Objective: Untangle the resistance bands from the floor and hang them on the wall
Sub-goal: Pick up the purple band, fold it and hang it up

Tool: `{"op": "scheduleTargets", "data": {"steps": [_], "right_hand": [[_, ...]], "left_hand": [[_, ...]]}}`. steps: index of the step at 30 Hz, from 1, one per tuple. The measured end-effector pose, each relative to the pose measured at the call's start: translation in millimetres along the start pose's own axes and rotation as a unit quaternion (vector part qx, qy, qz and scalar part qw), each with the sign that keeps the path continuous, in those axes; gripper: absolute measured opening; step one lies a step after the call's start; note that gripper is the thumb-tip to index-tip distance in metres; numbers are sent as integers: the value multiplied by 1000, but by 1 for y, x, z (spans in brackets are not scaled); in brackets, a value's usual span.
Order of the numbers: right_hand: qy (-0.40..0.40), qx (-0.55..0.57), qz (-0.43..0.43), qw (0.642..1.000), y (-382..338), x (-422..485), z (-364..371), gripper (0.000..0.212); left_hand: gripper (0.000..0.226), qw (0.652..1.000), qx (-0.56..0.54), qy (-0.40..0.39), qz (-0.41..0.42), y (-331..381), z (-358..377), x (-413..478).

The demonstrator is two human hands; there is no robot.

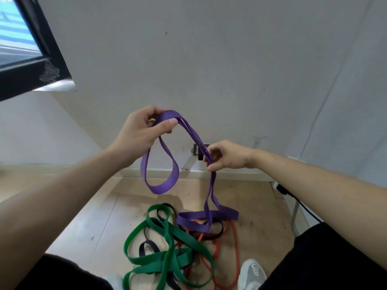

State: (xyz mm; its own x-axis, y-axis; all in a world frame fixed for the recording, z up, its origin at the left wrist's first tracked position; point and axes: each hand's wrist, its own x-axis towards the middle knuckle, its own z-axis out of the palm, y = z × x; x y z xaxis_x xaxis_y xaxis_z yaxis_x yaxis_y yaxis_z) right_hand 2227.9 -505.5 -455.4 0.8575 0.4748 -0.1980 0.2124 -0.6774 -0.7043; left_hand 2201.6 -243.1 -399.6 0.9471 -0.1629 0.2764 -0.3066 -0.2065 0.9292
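Wall [230,59] close ahead; left hand [140,135] and right hand [228,156] pinch purple band [165,185] above floor [100,216].

window [15,36] upper left | grey shoe [252,273] lower right | black cable [303,206] right side | skirting board [240,176] centre

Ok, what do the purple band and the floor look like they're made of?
The purple band: probably rubber or latex, matte; it hangs in limp, flat loops. The floor: looks like light wood or laminate planks, dull finish; seams between boards show.
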Motion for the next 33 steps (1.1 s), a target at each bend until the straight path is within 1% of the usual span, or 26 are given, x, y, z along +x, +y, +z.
{"op": "scheduleTargets", "data": {"steps": [3, 5, 10, 13, 16, 18, 21, 23, 25, 27, 29, 30, 33], "right_hand": [[32, 41, -6, 999, -7, -6, -14, 25], [66, 77, -14, 995, -14, -11, -26, 27], [171, 157, -65, 971, -41, -22, -48, 33], [224, 153, -111, 956, -61, -28, -50, 32], [254, 120, -154, 947, -76, -29, -45, 30], [251, 85, -171, 949, -82, -28, -38, 31], [232, -2, -178, 956, -85, -27, -30, 33], [215, -29, -175, 960, -84, -26, -26, 34], [188, -12, -157, 970, -81, -26, -23, 37], [141, -14, -129, 981, -75, -23, -15, 35], [96, -31, -98, 990, -65, -18, -4, 28], [82, -19, -84, 993, -60, -16, 0, 23], [66, 16, -53, 996, -52, -11, 5, 16]], "left_hand": [[10, 1000, 3, 0, -25, -8, -13, 4], [10, 998, 27, -1, -51, -13, -21, 7], [30, 990, 96, -47, -92, -17, -23, 4], [36, 990, 85, -70, -90, -15, -12, 2], [31, 992, 66, -80, -71, -6, 5, 1], [29, 994, 42, -79, -55, 1, 16, -1], [32, 997, -6, -74, -36, 6, 26, -2], [33, 997, -4, -71, -28, 7, 29, -5], [29, 997, 9, -70, -19, 7, 29, -6], [24, 998, 7, -63, -11, 9, 30, -7], [16, 999, -7, -54, -6, 11, 29, -7], [13, 999, -11, -50, -3, 11, 29, -7], [11, 999, -15, -36, 13, 13, 27, -8]]}}
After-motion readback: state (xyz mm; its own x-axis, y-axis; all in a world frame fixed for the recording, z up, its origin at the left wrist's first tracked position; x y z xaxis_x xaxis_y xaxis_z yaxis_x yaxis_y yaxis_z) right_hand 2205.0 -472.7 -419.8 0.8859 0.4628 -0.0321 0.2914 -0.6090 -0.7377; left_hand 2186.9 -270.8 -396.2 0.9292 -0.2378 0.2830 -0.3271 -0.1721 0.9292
